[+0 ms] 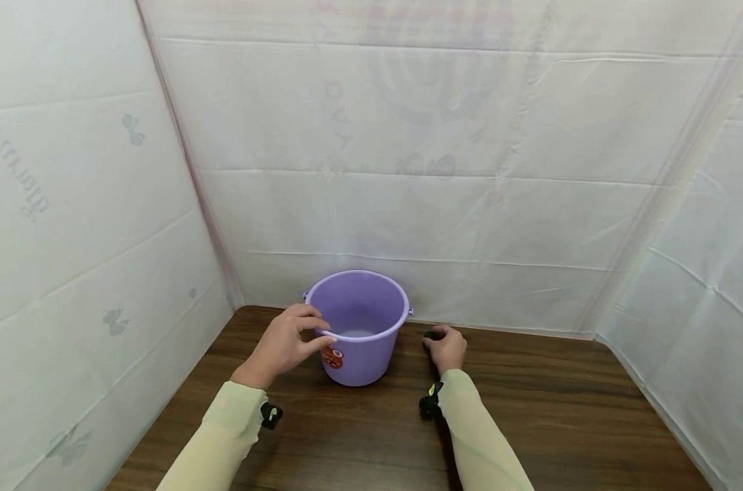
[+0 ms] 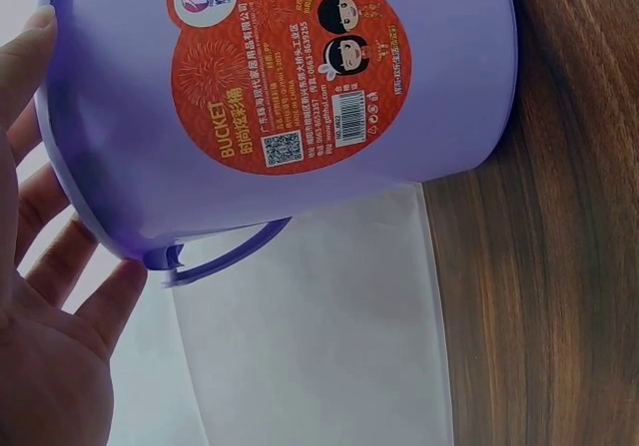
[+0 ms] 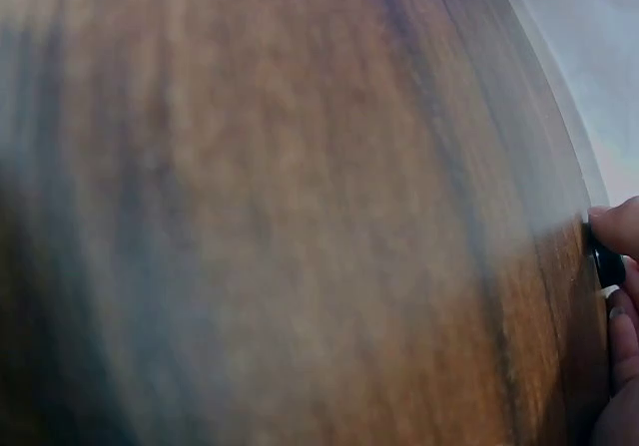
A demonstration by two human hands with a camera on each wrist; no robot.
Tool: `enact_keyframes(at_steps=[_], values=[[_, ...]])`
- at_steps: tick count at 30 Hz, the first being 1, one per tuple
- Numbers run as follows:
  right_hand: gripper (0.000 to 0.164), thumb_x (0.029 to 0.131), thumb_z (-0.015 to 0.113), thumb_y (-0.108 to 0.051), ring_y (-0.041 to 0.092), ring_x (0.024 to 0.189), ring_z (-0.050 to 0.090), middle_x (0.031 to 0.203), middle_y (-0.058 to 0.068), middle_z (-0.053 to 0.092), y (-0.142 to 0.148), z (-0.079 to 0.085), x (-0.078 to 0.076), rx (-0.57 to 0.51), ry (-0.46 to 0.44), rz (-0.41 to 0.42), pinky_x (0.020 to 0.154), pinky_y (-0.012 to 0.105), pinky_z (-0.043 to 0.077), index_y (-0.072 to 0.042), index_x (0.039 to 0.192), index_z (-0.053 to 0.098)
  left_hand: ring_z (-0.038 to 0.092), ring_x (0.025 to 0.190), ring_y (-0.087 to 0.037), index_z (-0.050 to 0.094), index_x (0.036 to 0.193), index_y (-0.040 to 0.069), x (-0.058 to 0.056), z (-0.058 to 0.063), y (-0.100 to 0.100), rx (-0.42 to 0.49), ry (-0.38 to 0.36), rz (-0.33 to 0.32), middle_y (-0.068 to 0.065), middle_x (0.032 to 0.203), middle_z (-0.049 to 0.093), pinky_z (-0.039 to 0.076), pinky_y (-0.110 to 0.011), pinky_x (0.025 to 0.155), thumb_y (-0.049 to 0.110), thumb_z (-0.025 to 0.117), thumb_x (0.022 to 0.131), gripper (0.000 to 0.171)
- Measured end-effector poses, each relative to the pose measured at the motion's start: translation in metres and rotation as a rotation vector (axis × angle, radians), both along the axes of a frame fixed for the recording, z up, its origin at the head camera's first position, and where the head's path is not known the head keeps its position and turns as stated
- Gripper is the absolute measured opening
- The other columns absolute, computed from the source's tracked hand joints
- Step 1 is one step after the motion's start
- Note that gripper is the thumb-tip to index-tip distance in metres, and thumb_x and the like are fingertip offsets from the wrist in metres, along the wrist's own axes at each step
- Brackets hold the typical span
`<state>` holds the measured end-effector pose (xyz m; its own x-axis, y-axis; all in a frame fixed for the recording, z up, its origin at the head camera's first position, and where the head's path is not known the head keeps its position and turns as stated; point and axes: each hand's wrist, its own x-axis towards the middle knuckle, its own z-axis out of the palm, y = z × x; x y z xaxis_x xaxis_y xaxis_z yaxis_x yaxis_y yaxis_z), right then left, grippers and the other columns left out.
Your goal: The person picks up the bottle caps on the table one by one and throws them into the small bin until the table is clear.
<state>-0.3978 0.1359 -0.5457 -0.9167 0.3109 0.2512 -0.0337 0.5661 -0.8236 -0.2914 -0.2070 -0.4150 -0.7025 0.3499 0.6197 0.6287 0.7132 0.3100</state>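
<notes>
A purple plastic bucket stands upright on the wooden table, close to the back wall. My left hand pinches the bucket's near-left rim, thumb outside and fingers over the edge. The left wrist view shows the bucket's red label and part of its purple handle hanging by the side. To the right of the bucket, my right hand holds a small black object between thumb and fingers at the table's surface. Most of that object is hidden by the hand, so its kind cannot be told.
Dark wood-grain table extends on both sides of the bucket. A white sheet wall rises behind it, with further sheets at the left and right. Each wrist carries a small black camera.
</notes>
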Motion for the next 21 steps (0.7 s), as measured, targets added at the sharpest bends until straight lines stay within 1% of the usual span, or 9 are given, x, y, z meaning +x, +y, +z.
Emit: enact_keyframes(at_steps=[5, 10, 16, 21], values=[[0.03, 0.076, 0.087, -0.013, 0.041, 0.111, 0.065, 0.109, 0.019, 0.076, 0.0014, -0.0019, 0.0019, 0.016, 0.01, -0.013, 0.099, 0.053, 0.05, -0.004, 0.104, 0.079, 0.062, 0.1, -0.015, 0.08, 0.09, 0.024, -0.0002, -0.0013, 0.0014, 0.007, -0.007, -0.013, 0.008, 0.098, 0.069, 0.055, -0.039, 0.088, 0.033, 0.089, 0.08, 0.016], [0.03, 0.077, 0.087, -0.013, 0.042, 0.112, 0.064, 0.109, 0.019, 0.076, 0.0012, 0.0014, 0.0035, 0.01, -0.007, -0.009, 0.1, 0.053, 0.049, -0.004, 0.104, 0.079, 0.061, 0.1, -0.013, 0.08, 0.09, 0.024, -0.0005, -0.0014, 0.001, 0.002, -0.016, -0.004, 0.009, 0.099, 0.068, 0.055, -0.038, 0.087, 0.035, 0.088, 0.081, 0.016], [0.03, 0.078, 0.086, -0.014, 0.043, 0.113, 0.064, 0.111, 0.019, 0.075, -0.0008, 0.0027, 0.0017, 0.019, -0.013, -0.002, 0.1, 0.054, 0.049, -0.004, 0.105, 0.078, 0.062, 0.101, -0.016, 0.08, 0.09, 0.023, -0.0005, -0.0008, -0.0005, 0.007, -0.008, 0.004, 0.007, 0.1, 0.069, 0.055, -0.04, 0.089, 0.033, 0.089, 0.08, 0.017], [0.03, 0.078, 0.087, -0.014, 0.041, 0.113, 0.065, 0.111, 0.018, 0.076, -0.0009, 0.0037, 0.0012, 0.007, -0.024, -0.013, 0.101, 0.052, 0.049, -0.005, 0.105, 0.079, 0.062, 0.102, -0.016, 0.08, 0.09, 0.023, -0.0006, -0.0005, 0.0, 0.006, -0.018, 0.006, 0.007, 0.1, 0.069, 0.055, -0.041, 0.089, 0.032, 0.089, 0.08, 0.016]])
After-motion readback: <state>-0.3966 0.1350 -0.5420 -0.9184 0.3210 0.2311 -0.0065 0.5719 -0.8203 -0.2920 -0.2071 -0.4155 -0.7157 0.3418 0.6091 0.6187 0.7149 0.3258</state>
